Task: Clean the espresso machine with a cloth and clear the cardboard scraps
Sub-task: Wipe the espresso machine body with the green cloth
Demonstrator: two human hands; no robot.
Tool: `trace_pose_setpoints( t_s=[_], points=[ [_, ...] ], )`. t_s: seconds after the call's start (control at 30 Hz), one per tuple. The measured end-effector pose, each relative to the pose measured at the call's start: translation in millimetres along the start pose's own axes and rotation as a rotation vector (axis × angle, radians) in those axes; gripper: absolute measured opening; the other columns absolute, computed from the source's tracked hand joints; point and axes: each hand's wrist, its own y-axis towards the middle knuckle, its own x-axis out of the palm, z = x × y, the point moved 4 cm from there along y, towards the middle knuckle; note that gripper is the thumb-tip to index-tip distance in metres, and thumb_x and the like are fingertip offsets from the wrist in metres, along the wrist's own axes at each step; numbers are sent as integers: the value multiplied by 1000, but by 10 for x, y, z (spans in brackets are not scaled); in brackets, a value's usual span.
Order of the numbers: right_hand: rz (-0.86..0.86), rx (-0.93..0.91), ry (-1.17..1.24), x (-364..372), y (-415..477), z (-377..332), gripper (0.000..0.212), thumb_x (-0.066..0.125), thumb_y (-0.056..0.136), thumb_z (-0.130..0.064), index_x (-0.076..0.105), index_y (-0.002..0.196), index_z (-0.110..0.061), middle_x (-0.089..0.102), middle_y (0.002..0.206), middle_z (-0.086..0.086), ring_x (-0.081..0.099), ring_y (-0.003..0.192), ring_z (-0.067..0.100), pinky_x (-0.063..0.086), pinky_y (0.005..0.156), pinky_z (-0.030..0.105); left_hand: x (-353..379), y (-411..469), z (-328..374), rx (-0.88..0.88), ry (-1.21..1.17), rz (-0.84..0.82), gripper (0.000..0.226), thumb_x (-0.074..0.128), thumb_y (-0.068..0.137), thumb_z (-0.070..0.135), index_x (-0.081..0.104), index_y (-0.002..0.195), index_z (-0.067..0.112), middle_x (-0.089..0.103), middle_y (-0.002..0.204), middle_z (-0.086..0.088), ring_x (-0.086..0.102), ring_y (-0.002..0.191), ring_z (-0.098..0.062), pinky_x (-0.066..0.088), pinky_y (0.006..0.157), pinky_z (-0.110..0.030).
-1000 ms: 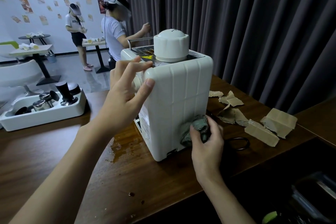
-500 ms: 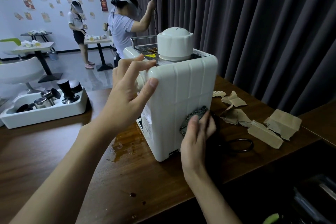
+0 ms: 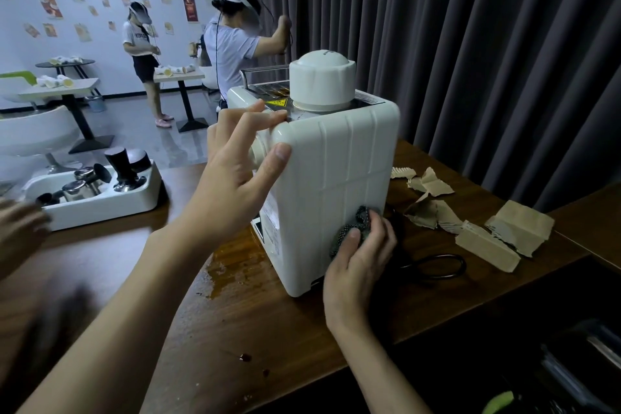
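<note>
Cloth (image 3: pixel 361 217) higher on espresso machine (image 3: pixel 336 178)

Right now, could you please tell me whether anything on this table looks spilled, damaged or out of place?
Yes: a brown puddle lies on the table beside the espresso machine, with dark drops nearer the edge. Torn cardboard scraps litter the right side.

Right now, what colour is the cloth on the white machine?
The cloth is dark grey-green, with a netted look; the head view shows it.
</note>
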Motion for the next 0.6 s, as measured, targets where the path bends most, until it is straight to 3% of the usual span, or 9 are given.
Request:
trace_pose_setpoints(
  t_s=[0.1,0.17,0.23,0.3,0.37,0.47,0.6],
  points=[
    [-133,-17,-77,116,-128,0,70,23,95,-56,4,155,-27,2,159,-10,16,144,16,29,115,38,-3,1,7,5,3,-4,23,44,96,61,41,118,67,31,123,36,29,146,-15,41,111,-54],
    [-202,-11,-79,116,-160,39,70,28,94,-51,-4,152,-28,-8,160,-12,5,147,15,21,120,39,-2,-1,10,-3,-1,-10,23,44,96,61,41,118,66,35,123,28,29,146,-15,42,110,-54],
    [-215,-65,-136,48,-172,53,68,43,98,-24,6,154,-18,-7,161,-3,4,147,14,20,119,35,0,1,14,-10,-1,-20,22,44,96,62,41,117,67,34,124,21,29,146,-17,42,110,-55],
    [-193,-83,-153,-37,-148,71,64,51,96,-6,22,153,-11,5,157,1,15,142,10,26,114,24,1,5,18,-6,1,-24,21,44,96,62,40,116,67,33,124,22,28,146,-16,42,110,-54],
    [-171,-29,-91,-124,-109,76,55,55,94,-10,37,146,-13,22,144,-3,34,131,8,38,105,20,3,4,32,3,-5,-27,21,44,95,62,40,115,68,33,123,22,28,146,-16,46,108,-46],
    [-110,71,-32,-213,-73,98,48,65,89,-21,45,132,-17,42,128,-6,49,119,12,53,93,32,2,6,50,9,-9,-34,22,43,94,63,39,114,69,32,123,22,30,145,-17,49,99,-29],
    [-33,10,-60,-244,-63,102,35,71,84,-22,54,114,-16,59,112,3,57,108,19,57,82,40,6,-3,26,2,-10,-34,22,44,95,62,41,117,65,33,125,23,28,146,-14,48,104,-37]
  ],
)
